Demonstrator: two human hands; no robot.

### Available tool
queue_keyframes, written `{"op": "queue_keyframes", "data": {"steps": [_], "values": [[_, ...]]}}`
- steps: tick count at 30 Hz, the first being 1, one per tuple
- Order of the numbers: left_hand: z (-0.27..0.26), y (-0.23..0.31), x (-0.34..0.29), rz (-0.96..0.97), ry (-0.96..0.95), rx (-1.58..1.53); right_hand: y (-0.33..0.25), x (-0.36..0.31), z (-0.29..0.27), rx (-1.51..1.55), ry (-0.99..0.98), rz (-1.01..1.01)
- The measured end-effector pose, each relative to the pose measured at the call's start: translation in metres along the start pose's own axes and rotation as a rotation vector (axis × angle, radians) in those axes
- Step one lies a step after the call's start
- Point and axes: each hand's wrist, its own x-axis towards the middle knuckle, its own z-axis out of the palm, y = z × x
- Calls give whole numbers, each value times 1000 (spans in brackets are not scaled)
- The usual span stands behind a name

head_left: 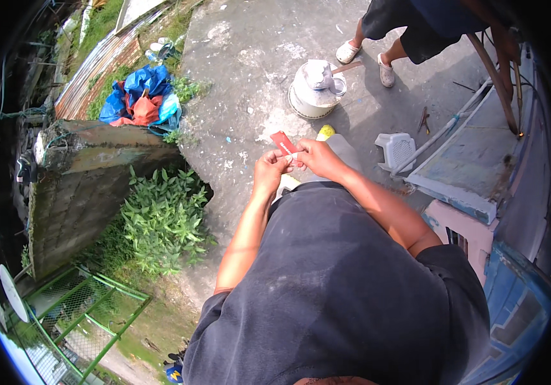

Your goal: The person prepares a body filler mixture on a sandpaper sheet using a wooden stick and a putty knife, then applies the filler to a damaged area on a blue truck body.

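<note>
A small flat red packet (282, 142) with white lettering is held out in front of my body, its upper end sticking up to the left. My left hand (271, 171) pinches its lower edge from the left. From the right, my right hand (321, 158) grips the same end, fingertips close to those of the left. A bit of something white shows between the fingertips, too small to name. Both hands are closed. Beyond them stands a white bucket (307, 109) with a crumpled whitish bundle (318, 74) on top.
Another person in dark shorts (410, 32) and light clogs stands at the far right. Nearer on that side are a white plastic stool (396, 151) and a sloping grey panel (458, 154). Left lie blue and red sheeting (140, 99), a concrete wall (89, 186) and a leafy bush (163, 221).
</note>
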Motion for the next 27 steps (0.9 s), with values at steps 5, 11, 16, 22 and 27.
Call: {"op": "queue_keyframes", "data": {"steps": [5,11,16,22,27], "values": [[10,9,50,-84,-23,44,45,28,-23,105,33,35],[37,22,112,-169,-69,131,24,56,-69,84,121,93],[73,19,182,-213,-108,240,49,97,-131,47,129,185],[89,13,257,-285,-90,242,101,156,-175,298,21,294],[100,1,306,-400,-61,277,136,188,-203,354,-27,401]]}}
